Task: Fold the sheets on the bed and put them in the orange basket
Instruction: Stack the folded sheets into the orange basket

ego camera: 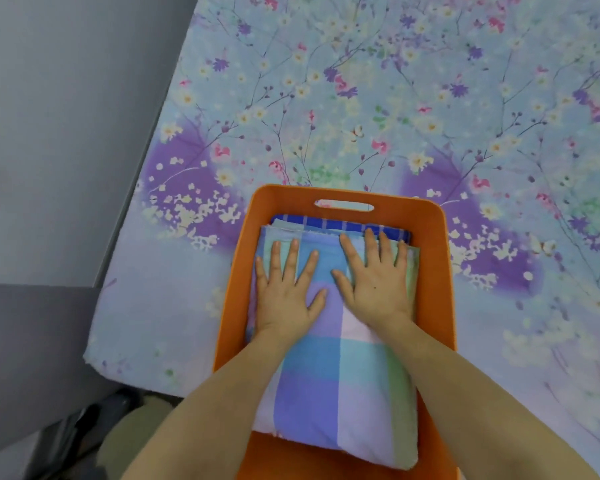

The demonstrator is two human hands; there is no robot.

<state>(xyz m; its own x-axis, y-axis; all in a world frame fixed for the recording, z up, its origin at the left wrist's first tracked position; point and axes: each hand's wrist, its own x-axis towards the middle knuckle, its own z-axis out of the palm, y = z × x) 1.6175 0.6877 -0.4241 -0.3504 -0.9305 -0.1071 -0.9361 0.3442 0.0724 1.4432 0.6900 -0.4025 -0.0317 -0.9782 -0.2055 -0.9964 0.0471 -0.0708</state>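
Both hands flat, fingers spread, palms down on folded pastel check sheet (329,368), gripping nothing: left hand (286,294), right hand (376,284). Sheet lies inside orange basket (433,271), atop blue striped sheet (340,226) at basket's far end. Basket sits on floral bed (361,98).

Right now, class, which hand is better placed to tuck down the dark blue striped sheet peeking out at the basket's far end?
Probably the right hand: its fingers already reach the dark blue striped sheet, while the left hand lies flat further back on the pastel checked folded sheet.
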